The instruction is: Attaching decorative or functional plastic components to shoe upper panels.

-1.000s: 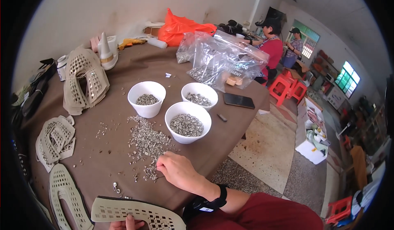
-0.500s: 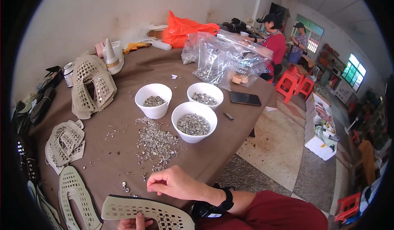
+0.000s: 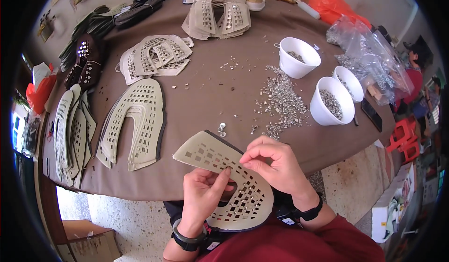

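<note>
A beige U-shaped shoe upper [image 3: 255, 192], punched with rows of square holes and dark along its edge, tilts in front of my body. Small shiny pieces sit in many holes on its curved part. My left hand [image 3: 201, 194] grips its inner edge, thumb on top and fingers underneath. Above the upper's right edge, my right hand [image 3: 276, 161] is pinched closed, thumb against fingertips near the holes; whatever lies in the pinch is too small to make out. Just beyond the upper, a few round shiny studs [image 3: 222, 130] lie on the brown tablecloth [image 3: 196, 107].
Loose metallic studs [image 3: 283, 100] spread in a heap before white tubs, including a front tub [image 3: 322, 114]. Stacked uppers stand left [image 3: 152, 98] and at the back [image 3: 196, 23]. A phone [image 3: 372, 116] lies near the right edge, beside clear bags [image 3: 374, 65] and red stools [image 3: 403, 138].
The view has swung left and down, bringing both hands and more of the upper into sight. My right hand is now close over the upper's holes; my left still holds it.
</note>
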Motion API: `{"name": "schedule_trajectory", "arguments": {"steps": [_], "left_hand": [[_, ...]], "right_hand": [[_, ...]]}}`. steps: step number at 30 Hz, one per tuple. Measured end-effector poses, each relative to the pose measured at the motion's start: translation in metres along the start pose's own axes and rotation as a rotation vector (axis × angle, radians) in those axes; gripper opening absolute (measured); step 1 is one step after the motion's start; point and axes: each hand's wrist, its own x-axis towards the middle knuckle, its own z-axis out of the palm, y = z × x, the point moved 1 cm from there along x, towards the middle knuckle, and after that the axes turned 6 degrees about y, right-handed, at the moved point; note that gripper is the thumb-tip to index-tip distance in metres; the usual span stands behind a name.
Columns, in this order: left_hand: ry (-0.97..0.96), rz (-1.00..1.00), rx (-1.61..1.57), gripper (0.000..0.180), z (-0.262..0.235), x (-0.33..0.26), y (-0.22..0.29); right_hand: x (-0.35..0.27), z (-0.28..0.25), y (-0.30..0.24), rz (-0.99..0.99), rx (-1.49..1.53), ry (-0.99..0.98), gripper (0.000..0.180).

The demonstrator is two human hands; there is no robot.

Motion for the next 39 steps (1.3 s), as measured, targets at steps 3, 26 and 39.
{"name": "schedule_trajectory", "arguments": {"steps": [3,26,39], "left_hand": [[-0.026,0.003,0.008,0.014,-0.004,-0.002,-0.001],[-0.009,0.063,0.134,0.010,-0.003,0.001,-0.011],[-0.024,0.241,0.184,0.017,0.006,-0.011,-0.012]], "right_hand": [[0.002,0.012,0.001,-0.109,-0.106,-0.005,0.009],[-0.006,0.024,0.008,-0.187,-0.204,0.121,0.007],[-0.024,0.021,0.002,-0.122,-0.011,0.100,0.028]]}}
